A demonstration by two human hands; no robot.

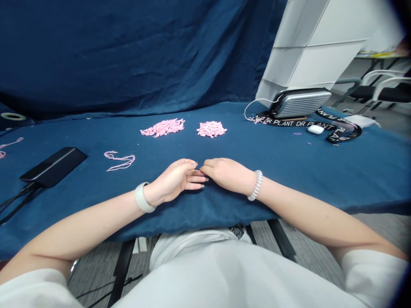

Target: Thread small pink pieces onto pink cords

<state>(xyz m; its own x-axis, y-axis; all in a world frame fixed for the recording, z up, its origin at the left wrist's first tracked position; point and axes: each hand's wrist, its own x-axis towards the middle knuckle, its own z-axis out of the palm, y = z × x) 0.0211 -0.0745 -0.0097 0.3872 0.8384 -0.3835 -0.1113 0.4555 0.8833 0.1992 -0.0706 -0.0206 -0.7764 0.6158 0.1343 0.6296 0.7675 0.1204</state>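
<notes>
My left hand point(175, 179) rests on its side on the blue cloth point(289, 171) near the table's front edge, fingers loosely stretched to the right and holding nothing I can see. Palm down beside it lies my right hand point(226, 173), its fingertips meeting those of the left. A pale band circles my left wrist and a white bead bracelet point(255, 185) my right. Two heaps of small pink pieces, the left heap point(163, 127) and the right heap point(211, 128), lie beyond the hands. A loose pink cord point(119, 160) lies to the left of my left hand.
A black flat device point(54, 166) with cables sits at the left. At the back right stand a silver ribbed case point(300, 102), a black printed lanyard point(321, 123), a white earbud case point(315, 129) and a white cabinet point(314, 47). Chairs stand beyond the table's right end.
</notes>
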